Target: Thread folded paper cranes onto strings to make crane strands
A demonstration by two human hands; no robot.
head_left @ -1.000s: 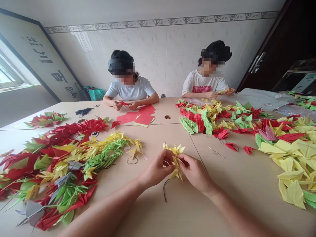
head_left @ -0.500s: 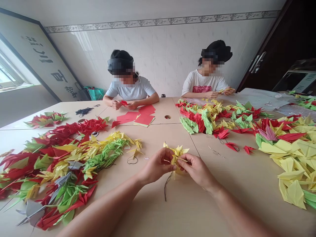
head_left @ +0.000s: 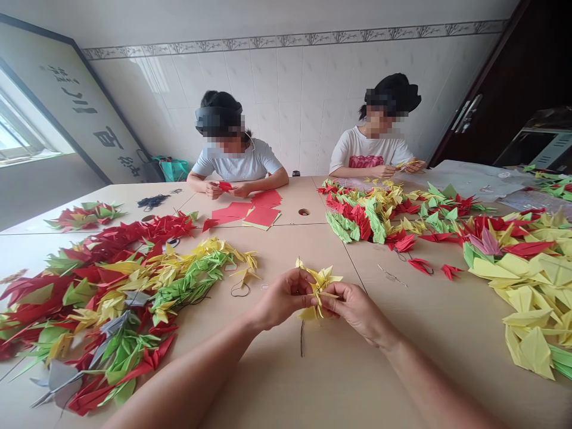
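Both hands hold a small bunch of yellow origami cranes (head_left: 322,277) just above the table in front of me. My left hand (head_left: 292,298) pinches the bunch from the left between thumb and fingers. From the right, my right hand (head_left: 351,304) grips it, fingertips on the folded paper. Pointed yellow tips stick up between the hands, and more folded paper shows below the fingers. A dark thread (head_left: 302,339) hangs down under the bunch. How the thread runs through the paper is hidden by my fingers.
Strings of red, yellow and green paper cranes (head_left: 111,280) lie to the left. More folded paper (head_left: 527,280) is heaped on the right. Red paper sheets (head_left: 263,208) lie before one person; another sits at the back right. A thin needle-like wire (head_left: 392,275) lies right of my hands.
The yellow bunch has turned slightly between my fingers. My right hand has shifted its grip a little, and the hanging thread now falls straighter.
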